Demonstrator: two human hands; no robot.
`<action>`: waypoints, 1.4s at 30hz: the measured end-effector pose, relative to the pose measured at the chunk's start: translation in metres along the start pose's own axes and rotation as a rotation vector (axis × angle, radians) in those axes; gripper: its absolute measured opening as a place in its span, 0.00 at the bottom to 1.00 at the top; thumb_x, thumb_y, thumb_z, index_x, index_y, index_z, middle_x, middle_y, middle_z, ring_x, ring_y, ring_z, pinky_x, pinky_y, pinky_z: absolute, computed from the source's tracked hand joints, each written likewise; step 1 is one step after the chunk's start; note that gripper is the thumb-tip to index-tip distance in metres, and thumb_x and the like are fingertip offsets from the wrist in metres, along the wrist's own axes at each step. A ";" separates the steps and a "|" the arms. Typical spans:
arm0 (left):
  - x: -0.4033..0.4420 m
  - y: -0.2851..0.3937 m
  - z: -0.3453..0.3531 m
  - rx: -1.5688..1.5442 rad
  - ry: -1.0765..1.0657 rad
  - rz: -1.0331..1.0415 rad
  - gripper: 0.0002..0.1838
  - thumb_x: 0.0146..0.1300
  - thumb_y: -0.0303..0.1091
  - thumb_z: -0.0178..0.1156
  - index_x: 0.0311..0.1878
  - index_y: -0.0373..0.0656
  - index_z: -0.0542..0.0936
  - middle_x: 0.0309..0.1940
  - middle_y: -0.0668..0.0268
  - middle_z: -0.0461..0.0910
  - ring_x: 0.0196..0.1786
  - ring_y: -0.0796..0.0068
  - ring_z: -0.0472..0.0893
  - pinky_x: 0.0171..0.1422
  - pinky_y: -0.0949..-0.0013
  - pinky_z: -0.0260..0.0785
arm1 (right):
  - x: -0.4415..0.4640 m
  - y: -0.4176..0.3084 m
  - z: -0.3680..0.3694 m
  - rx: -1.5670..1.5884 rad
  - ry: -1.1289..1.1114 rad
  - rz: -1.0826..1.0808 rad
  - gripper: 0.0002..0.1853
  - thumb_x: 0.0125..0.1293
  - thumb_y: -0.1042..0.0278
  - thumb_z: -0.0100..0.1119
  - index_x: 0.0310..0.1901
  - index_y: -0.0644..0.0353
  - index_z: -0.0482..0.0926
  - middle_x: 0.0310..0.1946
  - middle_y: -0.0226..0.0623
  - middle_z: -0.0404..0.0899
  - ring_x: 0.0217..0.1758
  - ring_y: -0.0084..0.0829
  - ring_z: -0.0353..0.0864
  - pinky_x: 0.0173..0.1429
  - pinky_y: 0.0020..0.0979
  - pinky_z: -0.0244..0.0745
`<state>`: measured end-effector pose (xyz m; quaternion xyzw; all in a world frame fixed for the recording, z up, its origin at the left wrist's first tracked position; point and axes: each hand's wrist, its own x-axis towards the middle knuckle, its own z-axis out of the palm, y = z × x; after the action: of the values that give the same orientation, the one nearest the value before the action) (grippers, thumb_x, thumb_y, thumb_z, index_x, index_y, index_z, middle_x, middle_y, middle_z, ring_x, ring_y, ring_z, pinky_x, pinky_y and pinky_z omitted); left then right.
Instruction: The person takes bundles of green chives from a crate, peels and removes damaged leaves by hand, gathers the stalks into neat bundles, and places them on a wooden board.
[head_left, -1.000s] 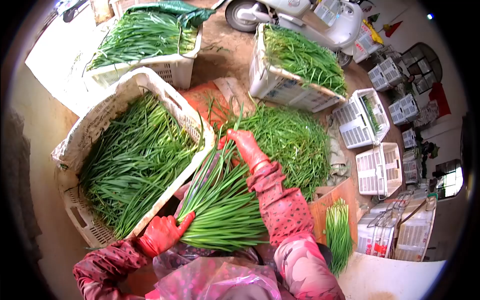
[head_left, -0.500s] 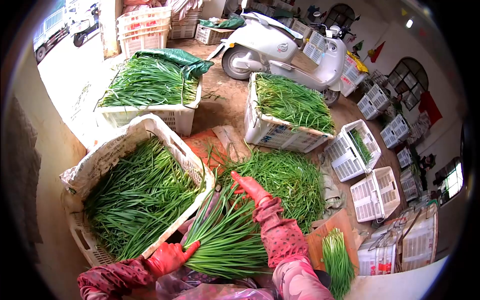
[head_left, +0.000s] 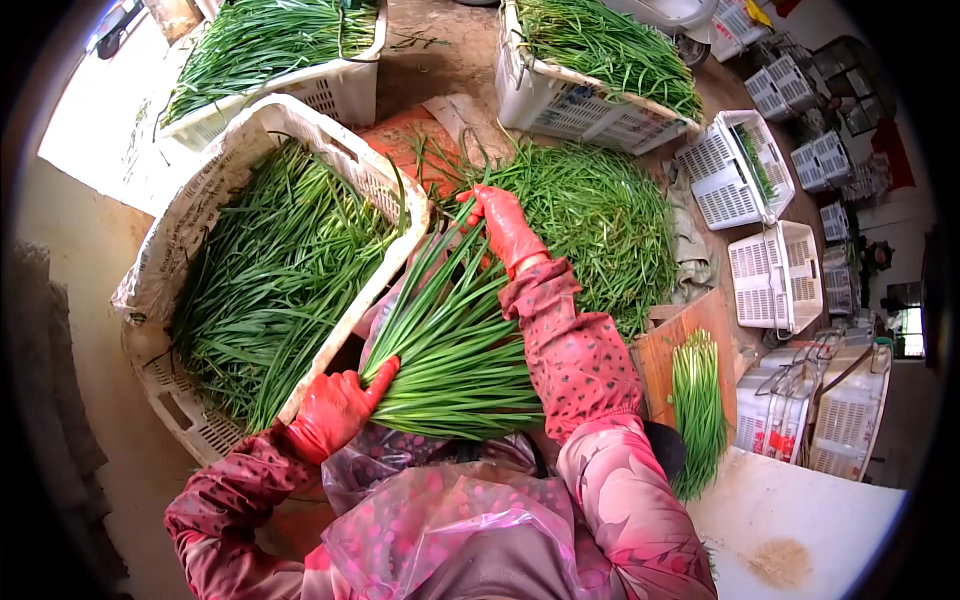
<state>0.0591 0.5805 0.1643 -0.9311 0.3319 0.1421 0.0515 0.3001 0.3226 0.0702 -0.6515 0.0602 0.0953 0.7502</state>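
My left hand [head_left: 335, 408], in a wet red glove, is closed round the lower end of a bunch of long green stalks [head_left: 450, 360] in front of my body. The bunch fans out to the right of that hand. At the bunch's far tips, my right hand [head_left: 492, 222], gloved in red too, pinches a few green blades. Left of the bunch stands a large white crate [head_left: 325, 370] holding loose green stalks [head_left: 290, 270]. Beyond my right hand lies a heap of loose greens [head_left: 600, 225].
Two white crates full of greens [head_left: 270, 45] [head_left: 610, 60] stand at the back. A neat bundle [head_left: 698, 410] rests on a wooden board [head_left: 657, 375] at the right. Farther right are white crates [head_left: 775, 275]. A wall [head_left: 110, 290] borders the left.
The view has tipped down since half a second ago, so most of the scooter has left it. My right hand's extended fingers have closed on blades at the bunch's tips. My left hand keeps its hold.
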 end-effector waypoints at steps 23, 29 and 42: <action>-0.052 0.047 0.072 -0.193 -0.019 -0.547 0.53 0.51 0.32 0.64 0.78 0.49 0.44 0.30 0.54 0.74 0.25 0.54 0.79 0.26 0.54 0.70 | -0.158 -0.007 -0.200 -0.453 0.334 0.287 0.19 0.66 0.71 0.52 0.59 0.54 0.75 0.42 0.36 0.83 0.27 0.22 0.78 0.29 0.22 0.72; -0.048 0.048 0.072 -0.260 0.239 -0.576 0.54 0.49 0.27 0.63 0.78 0.50 0.43 0.34 0.52 0.75 0.29 0.50 0.78 0.29 0.52 0.70 | -0.205 -0.041 -0.149 -0.277 0.487 0.076 0.08 0.69 0.64 0.55 0.43 0.56 0.82 0.32 0.29 0.84 0.25 0.15 0.76 0.27 0.19 0.68; -0.044 0.046 0.070 -0.189 0.443 -0.492 0.47 0.55 0.27 0.58 0.77 0.43 0.47 0.42 0.51 0.78 0.36 0.51 0.80 0.33 0.54 0.71 | -0.226 0.001 -0.005 -1.121 -0.120 -0.534 0.18 0.56 0.47 0.66 0.35 0.55 0.79 0.30 0.39 0.82 0.36 0.43 0.84 0.39 0.43 0.77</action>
<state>-0.0188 0.5844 0.1106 -0.9922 0.0856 -0.0500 -0.0757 0.0793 0.3036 0.1169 -0.9323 -0.2065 -0.0421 0.2941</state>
